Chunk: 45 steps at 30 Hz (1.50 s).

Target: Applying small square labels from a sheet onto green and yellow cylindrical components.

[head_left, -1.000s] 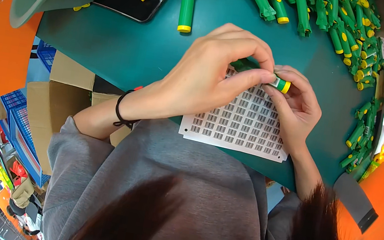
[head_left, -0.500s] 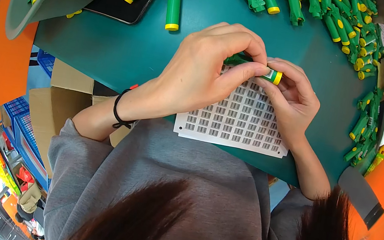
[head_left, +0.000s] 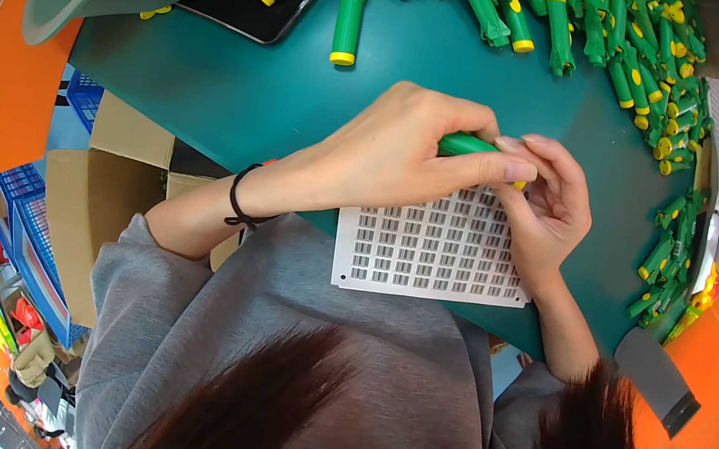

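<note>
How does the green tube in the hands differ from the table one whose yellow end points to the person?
The held tube is between the left hand and the right hand; the resting tube lies apart from both. The held tube is mostly hidden; the resting tube is almost fully visible. Both are green and yellow.

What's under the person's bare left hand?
A green, yellow-ended tube and a white paper sheet of printed labels show past the left hand; it hides the tube's middle and the sheet's upper-left part.

Left hand [head_left: 418, 151] and right hand [head_left: 553, 216] curl close together.
</note>
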{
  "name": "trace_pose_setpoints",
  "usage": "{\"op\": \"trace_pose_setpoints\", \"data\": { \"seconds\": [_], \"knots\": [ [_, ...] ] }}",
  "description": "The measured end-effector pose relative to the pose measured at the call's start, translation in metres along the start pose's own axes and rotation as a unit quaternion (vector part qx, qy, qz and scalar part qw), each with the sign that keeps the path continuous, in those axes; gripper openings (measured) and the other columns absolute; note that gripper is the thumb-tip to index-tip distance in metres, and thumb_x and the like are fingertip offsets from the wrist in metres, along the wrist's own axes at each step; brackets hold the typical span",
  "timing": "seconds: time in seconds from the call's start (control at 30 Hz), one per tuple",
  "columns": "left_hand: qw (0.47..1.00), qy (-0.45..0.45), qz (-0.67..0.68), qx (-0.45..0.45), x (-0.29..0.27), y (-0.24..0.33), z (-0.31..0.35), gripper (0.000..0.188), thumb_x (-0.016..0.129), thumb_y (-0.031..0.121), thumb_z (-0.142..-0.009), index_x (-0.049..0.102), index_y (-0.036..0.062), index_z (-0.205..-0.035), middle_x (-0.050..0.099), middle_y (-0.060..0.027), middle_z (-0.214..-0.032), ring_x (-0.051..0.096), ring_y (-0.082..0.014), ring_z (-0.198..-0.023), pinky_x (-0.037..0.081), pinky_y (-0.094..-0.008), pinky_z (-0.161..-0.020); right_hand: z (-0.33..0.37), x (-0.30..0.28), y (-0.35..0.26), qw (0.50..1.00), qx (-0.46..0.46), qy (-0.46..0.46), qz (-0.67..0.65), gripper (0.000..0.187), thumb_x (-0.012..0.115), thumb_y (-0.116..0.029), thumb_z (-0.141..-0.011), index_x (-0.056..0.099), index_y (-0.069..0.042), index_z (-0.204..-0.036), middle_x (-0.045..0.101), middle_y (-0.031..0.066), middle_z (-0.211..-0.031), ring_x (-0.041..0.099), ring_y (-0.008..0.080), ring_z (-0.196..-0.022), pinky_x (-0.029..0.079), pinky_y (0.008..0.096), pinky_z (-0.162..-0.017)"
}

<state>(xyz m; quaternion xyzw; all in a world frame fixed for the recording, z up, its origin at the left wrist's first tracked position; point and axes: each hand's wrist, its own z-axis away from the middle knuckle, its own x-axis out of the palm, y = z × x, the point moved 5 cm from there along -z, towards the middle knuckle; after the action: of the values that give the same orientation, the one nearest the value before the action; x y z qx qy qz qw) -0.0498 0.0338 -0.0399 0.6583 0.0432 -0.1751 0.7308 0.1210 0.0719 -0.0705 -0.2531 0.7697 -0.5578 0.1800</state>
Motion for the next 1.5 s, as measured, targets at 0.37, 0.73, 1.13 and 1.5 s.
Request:
{"op": "trace_pose_setpoints", "data": {
  "seconds": [0.37,0.73,1.13,1.5],
  "knots": [
    [0.807,0.533,-0.255,-0.018,-0.149,0.107,0.050,0.034,0.053,0.015,-0.104,0.059,-0.0013,-0.132,0.056,-0.0217,-0.141,0.057,-0.0294,-0.126,0.044,-0.0362,-0.106,-0.012,0.020,-0.029,0.865,-0.116,-0.136,0.468,0.040,0.087,-0.024,-0.072,0.073,-0.008,-0.106,0.070,0.0069,-0.109,0.059,0.0278,-0.107,0.038,0.0399,-0.099],
    [0.895,0.192,-0.339,0.216,-0.006,-0.015,0.040,0.026,0.077,0.017,-0.080,0.071,0.0064,-0.103,0.065,-0.0036,-0.104,0.062,-0.0209,-0.097,0.054,-0.0328,-0.076,-0.020,0.006,-0.021,0.885,-0.025,-0.041,0.464,0.018,0.083,-0.015,-0.077,0.076,-0.009,-0.092,0.071,0.0016,-0.094,0.061,0.0184,-0.093,0.036,0.0341,-0.095],
    [0.865,0.221,-0.336,0.301,-0.001,-0.018,0.041,0.027,0.076,0.004,-0.069,0.072,0.0045,-0.096,0.069,-0.0045,-0.099,0.068,-0.0203,-0.081,0.056,-0.0313,-0.067,-0.022,0.003,-0.020,0.878,-0.012,-0.039,0.477,0.017,0.082,-0.015,-0.079,0.076,-0.010,-0.094,0.071,0.0012,-0.098,0.061,0.0181,-0.096,0.036,0.0332,-0.095],
    [0.946,0.213,-0.118,0.214,-0.015,-0.020,0.033,0.029,0.077,-0.001,-0.081,0.066,0.0018,-0.107,0.066,-0.0109,-0.108,0.066,-0.0202,-0.083,0.056,-0.0303,-0.067,-0.106,-0.012,-0.013,0.819,-0.092,0.063,0.562,0.031,0.079,-0.018,-0.085,0.070,-0.009,-0.113,0.069,0.0071,-0.095,0.064,0.0212,-0.088,0.050,0.0345,-0.079]
  ]
}}
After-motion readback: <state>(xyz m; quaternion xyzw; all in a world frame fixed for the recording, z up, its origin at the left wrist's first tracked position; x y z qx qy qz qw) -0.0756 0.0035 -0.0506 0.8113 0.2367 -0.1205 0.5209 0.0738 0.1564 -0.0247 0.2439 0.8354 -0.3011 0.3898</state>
